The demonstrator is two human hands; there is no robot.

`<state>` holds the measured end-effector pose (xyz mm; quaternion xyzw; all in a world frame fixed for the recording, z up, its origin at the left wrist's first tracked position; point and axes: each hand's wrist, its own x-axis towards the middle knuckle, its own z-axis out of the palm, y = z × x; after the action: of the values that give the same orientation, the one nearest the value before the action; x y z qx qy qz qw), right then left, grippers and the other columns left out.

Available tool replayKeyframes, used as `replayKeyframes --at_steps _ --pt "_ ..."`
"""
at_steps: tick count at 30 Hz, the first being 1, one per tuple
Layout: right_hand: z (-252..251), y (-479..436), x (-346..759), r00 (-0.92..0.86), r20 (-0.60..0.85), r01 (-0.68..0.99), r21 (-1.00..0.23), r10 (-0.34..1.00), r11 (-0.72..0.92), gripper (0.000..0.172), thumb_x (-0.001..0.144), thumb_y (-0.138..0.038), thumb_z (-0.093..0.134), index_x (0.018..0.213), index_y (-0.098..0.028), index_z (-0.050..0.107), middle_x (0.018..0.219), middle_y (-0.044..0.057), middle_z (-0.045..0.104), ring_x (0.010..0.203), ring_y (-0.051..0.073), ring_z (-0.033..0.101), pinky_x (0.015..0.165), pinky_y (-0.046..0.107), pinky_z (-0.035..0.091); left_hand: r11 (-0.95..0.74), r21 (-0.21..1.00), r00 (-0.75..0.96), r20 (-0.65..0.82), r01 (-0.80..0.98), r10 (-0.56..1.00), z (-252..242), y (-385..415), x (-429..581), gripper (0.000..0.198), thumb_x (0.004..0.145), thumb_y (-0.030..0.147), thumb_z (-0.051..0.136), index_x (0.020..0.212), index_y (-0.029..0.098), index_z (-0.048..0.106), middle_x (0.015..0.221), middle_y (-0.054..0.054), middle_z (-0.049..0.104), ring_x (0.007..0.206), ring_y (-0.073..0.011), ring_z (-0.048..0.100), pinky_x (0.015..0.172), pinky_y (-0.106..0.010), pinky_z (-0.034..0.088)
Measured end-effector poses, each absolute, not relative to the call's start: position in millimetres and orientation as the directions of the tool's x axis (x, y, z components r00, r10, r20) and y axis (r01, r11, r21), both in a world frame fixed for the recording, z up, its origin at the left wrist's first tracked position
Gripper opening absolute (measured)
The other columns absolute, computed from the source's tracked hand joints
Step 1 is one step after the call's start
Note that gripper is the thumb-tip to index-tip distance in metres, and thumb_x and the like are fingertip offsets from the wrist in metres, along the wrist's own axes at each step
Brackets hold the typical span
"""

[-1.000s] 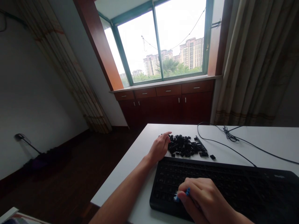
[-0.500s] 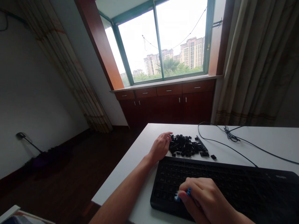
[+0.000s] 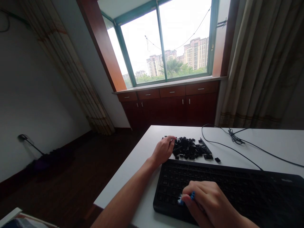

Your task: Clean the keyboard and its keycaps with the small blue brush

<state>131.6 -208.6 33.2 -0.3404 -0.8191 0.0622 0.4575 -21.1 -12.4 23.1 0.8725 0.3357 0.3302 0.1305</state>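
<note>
My right hand [image 3: 209,201] is closed around a small blue brush [image 3: 181,200] with whitish bristles, most of it hidden in the fingers. The bristle end is at the left part of a black keyboard [image 3: 228,174], whose keycaps appear to be off in the rows I can see. Beyond the keyboard's far left corner, my left hand [image 3: 163,148] lies against the left side of a heap of loose black keycaps [image 3: 190,148]. Its fingers reach forward, slightly bent, and their undersides are hidden.
The keyboard and heap lie on a white table [image 3: 133,177] whose left edge drops to a dark floor. A black cable [image 3: 228,144] runs over the table to a tied bundle [image 3: 235,137]. One loose keycap [image 3: 217,160] sits right of the heap. Cabinets [image 3: 171,107] stand under the window.
My left fingers have bent down slightly, and a few keycaps now show behind them. My right hand and the brush have barely moved.
</note>
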Motion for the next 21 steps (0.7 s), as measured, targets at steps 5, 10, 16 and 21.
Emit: replayKeyframes --at_steps 5,10,16,21 --pt "32.0 -209.4 132.2 -0.359 0.709 0.502 -0.402 0.607 0.766 0.01 0.098 -0.014 0.048 0.093 -0.019 0.056 0.072 0.0 0.065 0.058 0.01 0.059 0.058 0.022 0.042 -0.755 0.445 0.569 0.496 0.481 0.655 24.4 -12.5 -20.4 0.027 0.104 0.032 0.037 0.111 0.02 0.061 0.107 -0.007 0.069 0.099 -0.0215 0.064 0.091 -0.035 0.049" --pt "31.5 -210.8 131.9 -0.349 0.724 0.507 -0.387 0.594 0.77 0.01 0.099 -0.015 0.047 0.095 -0.019 0.055 0.074 0.0 0.067 0.06 0.011 0.063 0.06 0.022 0.044 -0.75 0.461 0.566 0.493 0.474 0.661 24.5 -12.6 -19.7 0.029 0.105 0.034 0.037 0.112 0.02 0.061 0.108 -0.007 0.07 0.1 -0.0213 0.064 0.093 -0.036 0.049" --pt "34.0 -211.1 131.3 -0.359 0.727 0.512 -0.37 0.585 0.775 0.01 0.1 -0.017 0.046 0.096 -0.02 0.055 0.073 0.0 0.067 0.061 0.011 0.064 0.061 0.022 0.046 -0.741 0.452 0.561 0.483 0.497 0.672 24.7 -13.4 -20.3 0.03 0.105 0.034 0.036 0.114 0.02 0.061 0.105 -0.007 0.069 0.097 -0.0216 0.064 0.09 -0.036 0.049" --pt "36.0 -210.6 131.5 -0.374 0.732 0.486 -0.368 0.569 0.793 0.01 0.101 -0.017 0.045 0.098 -0.02 0.054 0.075 0.0 0.067 0.061 0.011 0.063 0.061 0.021 0.046 -0.748 0.453 0.56 0.496 0.484 0.663 25.0 -12.9 -21.8 0.029 0.104 0.029 0.035 0.114 0.02 0.061 0.11 -0.007 0.068 0.104 -0.0219 0.062 0.096 -0.037 0.048"
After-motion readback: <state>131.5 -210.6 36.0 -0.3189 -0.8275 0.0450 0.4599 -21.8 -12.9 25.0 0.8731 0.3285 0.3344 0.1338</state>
